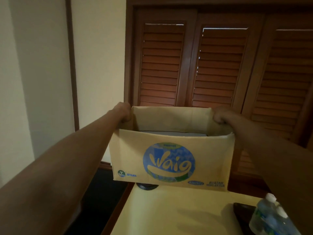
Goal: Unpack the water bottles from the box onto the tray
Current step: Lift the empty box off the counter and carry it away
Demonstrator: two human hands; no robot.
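- We see a yellow cardboard box (171,158), its top open, held up in the air above a pale yellow tabletop (177,214).
- The left hand (124,111) grips the box's upper left edge, its fingers curled over the rim at the far left corner.
- The right hand (220,115) grips the upper right edge in the same way, fingers curled round the cardboard near the far right corner.
- The box's near side faces us, printed with a round blue and green logo and small blue marks along its lower edge.
- Inside the box only a flat grey surface shows near the bottom; we cannot tell whether any bottle is in there.
- Water bottles (271,216) with white caps stand together at the lower right, partly cut off by the frame edge.
- Just beside them a dark tray (243,209) shows one corner; we cannot tell whether the bottles stand on it.
- Behind the box are brown louvred wooden shutters (220,65); a cream wall (42,65) lies left.
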